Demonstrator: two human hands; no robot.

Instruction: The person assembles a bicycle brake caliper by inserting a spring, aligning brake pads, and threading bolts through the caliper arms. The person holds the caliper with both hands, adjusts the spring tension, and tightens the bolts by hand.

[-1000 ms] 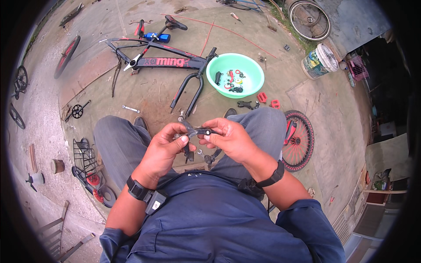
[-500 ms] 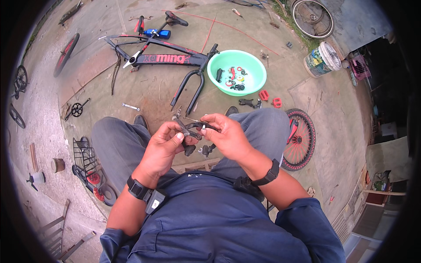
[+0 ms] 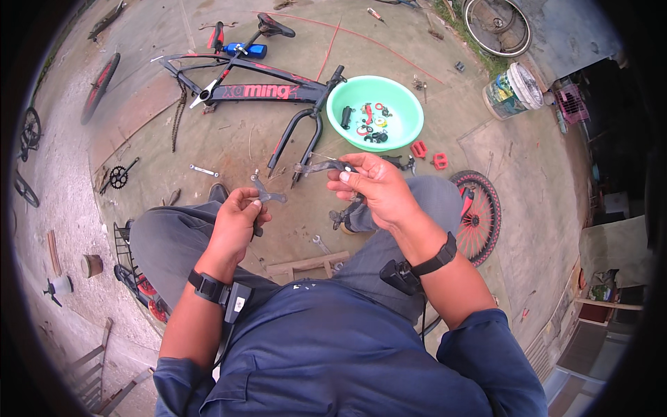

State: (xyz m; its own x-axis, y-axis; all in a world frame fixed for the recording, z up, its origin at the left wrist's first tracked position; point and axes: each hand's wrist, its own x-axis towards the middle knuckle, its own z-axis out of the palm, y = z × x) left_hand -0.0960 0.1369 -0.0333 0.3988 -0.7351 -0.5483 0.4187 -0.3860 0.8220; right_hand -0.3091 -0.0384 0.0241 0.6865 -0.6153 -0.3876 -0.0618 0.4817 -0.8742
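while i sit over the concrete, my left hand (image 3: 236,221) pinches a small metal arm (image 3: 262,194) at nine o'clock, and my right hand (image 3: 375,191) grips a second metal arm (image 3: 321,167); the green bowl (image 3: 410,104) lies at twelve o'clock.

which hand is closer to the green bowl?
Right. The right hand holds a metal part just below the green bowl. The left hand holds another metal part, lower and farther left, past the bike frame's fork.
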